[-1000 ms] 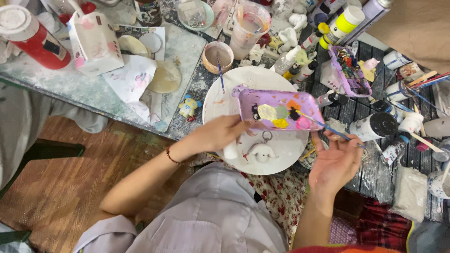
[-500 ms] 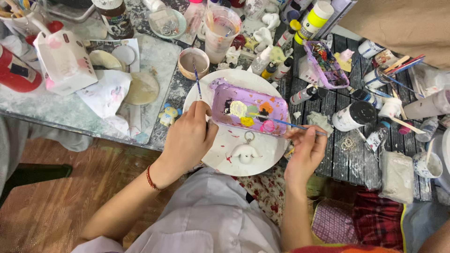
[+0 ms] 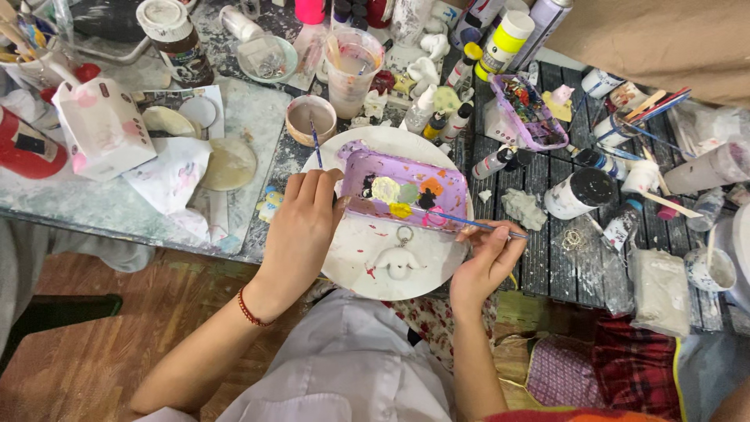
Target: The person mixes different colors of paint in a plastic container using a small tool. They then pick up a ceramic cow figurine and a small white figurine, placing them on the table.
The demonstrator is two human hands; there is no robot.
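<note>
A purple paint tray (image 3: 402, 189) with blobs of white, yellow, orange, black and pink paint lies on a round white plate (image 3: 355, 250). My left hand (image 3: 305, 223) rests on the plate's left side and grips the tray's left end. My right hand (image 3: 488, 258) pinches a thin paintbrush (image 3: 461, 220), its tip lying over the tray near the pink blob. A small white clay figure on a key ring (image 3: 398, 262) lies on the plate between my hands.
A small bowl with a blue brush (image 3: 310, 117), a plastic rinse cup (image 3: 351, 69), a second purple palette (image 3: 523, 109) and several paint bottles crowd the far side. A white box (image 3: 101, 129) and paper sit left. Jars and tubes stand at right (image 3: 578, 194).
The view has shifted, so everything sits lower and nearer the centre. My right hand has brought the brush tip onto the tray's paint. My left hand keeps its hold on the tray.
</note>
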